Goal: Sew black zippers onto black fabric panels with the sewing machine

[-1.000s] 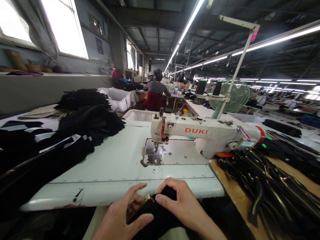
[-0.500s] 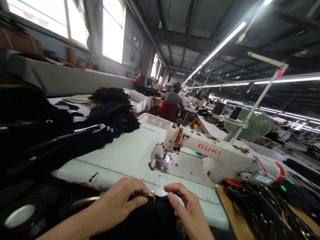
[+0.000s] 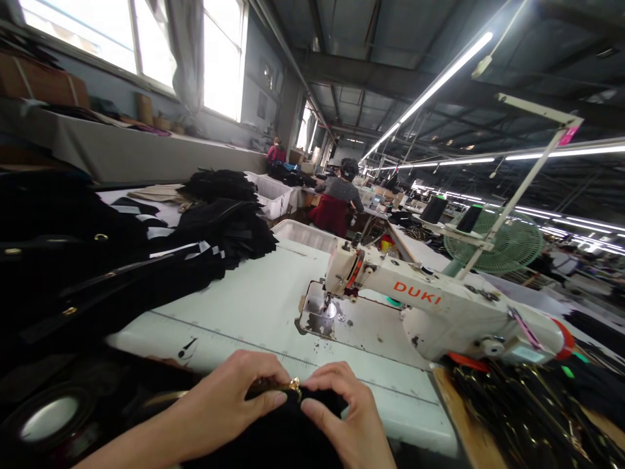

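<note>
Head view: at the near edge of the bench (image 3: 254, 306), the left hand (image 3: 229, 404) and right hand (image 3: 349, 417) both pinch a black cloth piece (image 3: 288, 436) around its gold zipper pull (image 3: 294, 384). This looks like readying the piece; feeding it to the sewing machine (image 3: 439, 312) calls for a flat, aligned edge.
</note>
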The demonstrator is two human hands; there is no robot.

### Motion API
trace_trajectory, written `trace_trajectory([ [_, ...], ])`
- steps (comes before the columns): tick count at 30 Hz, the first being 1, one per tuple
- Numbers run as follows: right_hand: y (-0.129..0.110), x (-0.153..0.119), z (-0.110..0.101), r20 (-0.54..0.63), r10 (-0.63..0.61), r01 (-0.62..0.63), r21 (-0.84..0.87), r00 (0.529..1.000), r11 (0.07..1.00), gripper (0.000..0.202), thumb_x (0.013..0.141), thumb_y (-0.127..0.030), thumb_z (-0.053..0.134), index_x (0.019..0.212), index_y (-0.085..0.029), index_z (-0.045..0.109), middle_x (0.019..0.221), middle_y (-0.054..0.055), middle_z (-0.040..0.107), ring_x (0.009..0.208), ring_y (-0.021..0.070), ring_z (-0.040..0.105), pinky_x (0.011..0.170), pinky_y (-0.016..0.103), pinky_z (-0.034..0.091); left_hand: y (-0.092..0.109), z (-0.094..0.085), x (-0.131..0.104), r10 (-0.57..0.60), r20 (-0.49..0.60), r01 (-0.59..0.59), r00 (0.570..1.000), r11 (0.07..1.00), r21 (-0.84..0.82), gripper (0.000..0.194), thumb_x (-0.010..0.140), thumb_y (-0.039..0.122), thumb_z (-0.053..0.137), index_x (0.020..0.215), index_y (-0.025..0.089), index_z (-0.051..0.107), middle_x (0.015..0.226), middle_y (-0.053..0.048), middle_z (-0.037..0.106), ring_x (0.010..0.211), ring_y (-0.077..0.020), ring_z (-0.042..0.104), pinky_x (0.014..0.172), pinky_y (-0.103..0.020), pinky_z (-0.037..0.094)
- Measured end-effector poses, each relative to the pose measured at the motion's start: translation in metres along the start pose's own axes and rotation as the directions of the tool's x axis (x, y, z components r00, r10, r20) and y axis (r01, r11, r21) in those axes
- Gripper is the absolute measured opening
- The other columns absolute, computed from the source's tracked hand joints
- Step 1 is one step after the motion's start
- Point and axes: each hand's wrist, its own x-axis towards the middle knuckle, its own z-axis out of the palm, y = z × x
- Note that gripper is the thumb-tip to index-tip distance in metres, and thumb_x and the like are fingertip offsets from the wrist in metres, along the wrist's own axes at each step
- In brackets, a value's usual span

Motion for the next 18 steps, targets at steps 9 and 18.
trace_trajectory([
  [9,0.010,0.022,0.007,-0.157,-0.487,0.434,-0.281,0.859,0.856,0.016,0.089,-0.017,0.072,0.096,-0.031,0.074,0.095,0.000,0.072,0.092,0.0206,0.067,0.089,0.036,0.053,-0.021,0.006,-0.012,0.749,-0.194,-0.482,0.633,0.578,0.659,0.036,0.108,0.008,0.033,0.116,0.014,0.067,0.092,-0.005,0.075,0.083,-0.0170,0.067,0.082,-0.027,0.048],
  [18,0.021,0.018,0.020,-0.427,-0.388,0.169,-0.466,0.817,0.869,0.027,0.092,-0.029,0.066,0.119,-0.027,0.070,0.115,0.010,0.064,0.102,0.0254,0.068,0.084,0.035,0.060,-0.049,0.002,-0.014,0.777,-0.205,-0.352,0.596,0.482,0.802,0.038,0.108,0.012,0.032,0.121,0.016,0.067,0.108,-0.002,0.077,0.096,-0.0175,0.071,0.099,-0.028,0.042],
])
